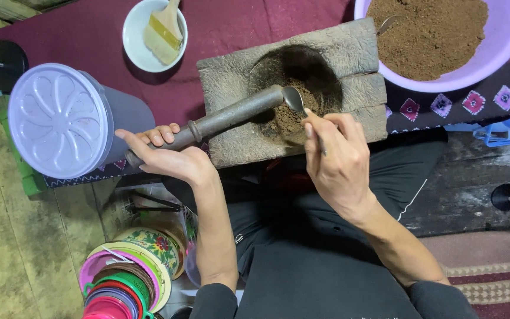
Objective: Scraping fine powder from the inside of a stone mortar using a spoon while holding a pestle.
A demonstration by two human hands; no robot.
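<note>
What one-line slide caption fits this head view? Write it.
Left hand grips pestle; right hand spoons brown powder in stone mortar.

— Are we seeing any packages, labels, signs or screens here?

— We are finding no labels, signs or screens. The nearest thing to a package is a round lidded container, lying at the left on the dark red cloth, with a pale lilac flower-patterned lid and grey body.

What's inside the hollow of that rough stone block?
The stone block holds brown powder in its hollow. The left hand rests a metal pestle in it, and the right hand dips a spoon there. The hollow's bottom is covered by powder.
</note>
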